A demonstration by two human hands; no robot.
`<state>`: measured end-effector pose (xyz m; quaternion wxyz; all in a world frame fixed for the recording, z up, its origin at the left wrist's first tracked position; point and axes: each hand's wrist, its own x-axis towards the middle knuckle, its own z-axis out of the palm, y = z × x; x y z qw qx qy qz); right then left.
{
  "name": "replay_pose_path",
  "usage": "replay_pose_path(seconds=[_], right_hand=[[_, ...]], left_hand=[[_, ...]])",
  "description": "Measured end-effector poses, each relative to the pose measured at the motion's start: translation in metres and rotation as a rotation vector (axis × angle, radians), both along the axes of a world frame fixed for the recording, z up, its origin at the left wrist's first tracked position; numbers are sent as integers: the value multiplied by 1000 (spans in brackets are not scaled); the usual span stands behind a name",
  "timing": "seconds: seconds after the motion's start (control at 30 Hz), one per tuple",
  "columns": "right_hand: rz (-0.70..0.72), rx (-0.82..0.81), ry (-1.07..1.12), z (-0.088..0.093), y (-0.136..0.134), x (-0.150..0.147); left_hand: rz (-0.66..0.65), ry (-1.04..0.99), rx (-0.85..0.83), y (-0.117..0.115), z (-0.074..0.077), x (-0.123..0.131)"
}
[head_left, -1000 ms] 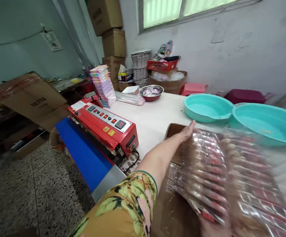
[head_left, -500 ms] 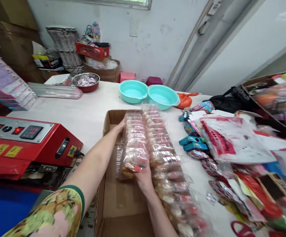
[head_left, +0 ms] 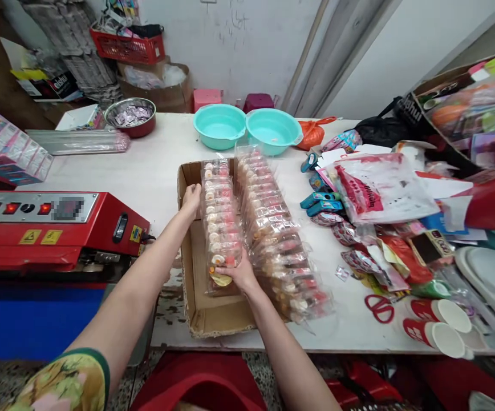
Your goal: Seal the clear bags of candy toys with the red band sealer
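A shallow cardboard box (head_left: 213,317) lies on the white table (head_left: 153,171) in front of me. In it stands a row of clear packets (head_left: 220,220) with pink and red contents. My left hand (head_left: 191,197) presses against the row's far left side, fingers curled on the packets. My right hand (head_left: 238,273) grips the near end of the same row. A second, longer row of packets (head_left: 275,228) lies just right of the first, over the box's right edge.
A red sealing machine (head_left: 55,228) stands at the left. Two teal basins (head_left: 247,125) and a metal bowl (head_left: 131,114) sit at the table's back. Loose packets, bags, red scissors (head_left: 378,308) and paper cups (head_left: 438,325) crowd the right side.
The camera has swung from the left side of the room to look down on the box. My right hand has come into view and both hands have closed on the packet row in the box.
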<state>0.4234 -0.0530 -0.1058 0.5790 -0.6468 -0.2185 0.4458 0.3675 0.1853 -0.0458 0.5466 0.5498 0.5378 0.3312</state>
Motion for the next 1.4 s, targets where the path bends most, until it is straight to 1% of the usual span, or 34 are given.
replay_pose_path(seconds=[0.07,0.1,0.13,0.17,0.2,0.23,0.27,0.3,0.33,0.4,0.43,0.47,0.5,0.6,0.7,0.77,0.83,0.9,0.93,1.0,1.03,1.07,1.1,1.13,1.2,1.3,1.4], right_hand=[[-3,5,-123,7,-2,1],[-5,-4,-207,12,-4,3],[-5,-19,-297,18,-7,6],[-1,-37,-384,25,-9,9],[7,-53,-462,30,-11,11],[14,-64,-528,35,-13,13],[20,-67,-581,38,-15,14],[23,-60,-621,40,-16,14],[21,-45,-652,41,-18,14],[8,0,-696,41,-21,11],[2,22,-709,41,-24,9],[0,41,-714,41,-27,7],[5,56,-710,42,-31,5],[63,84,-685,53,-42,1],[145,113,-630,77,-47,5],[185,127,-538,101,-43,12],[195,143,-464,131,-35,21],[221,164,-409,163,-25,28],[255,162,-361,178,-20,30],[365,124,-214,199,-10,28],[420,97,-130,204,-6,23],[460,75,-50,205,-3,16],[478,62,13,202,-1,7],[482,55,61,197,2,-5],[467,39,118,183,4,-31],[460,-13,137,160,9,-71],[483,-34,122,145,15,-106]], left_hand=[[-155,36,104,-32,21,-31],[-309,82,203,-52,30,-47],[-451,150,299,-72,36,-60],[-528,215,374,-92,40,-72],[-549,281,423,-110,40,-82],[-513,338,424,-126,39,-88],[-461,389,378,-140,36,-92],[-430,437,296,-151,32,-93],[-433,478,200,-160,29,-93],[-534,532,47,-173,24,-90],[-585,546,9,-178,22,-88],[-611,553,-10,-181,22,-86],[-611,547,-19,-184,21,-85],[-552,446,-46,-192,19,-85],[-507,225,-42,-196,18,-86],[-460,36,-64,-195,26,-84],[-408,-158,-104,-189,45,-83],[-399,-315,-149,-181,72,-87],[-418,-367,-172,-176,87,-90],[-464,-408,-225,-169,113,-104],[-472,-394,-247,-167,122,-112],[-466,-363,-263,-165,127,-122],[-447,-319,-263,-165,129,-132],[-421,-264,-244,-165,128,-143],[-374,-132,-148,-166,119,-164],[-320,66,9,-168,98,-197],[-234,224,96,-167,81,-231]])
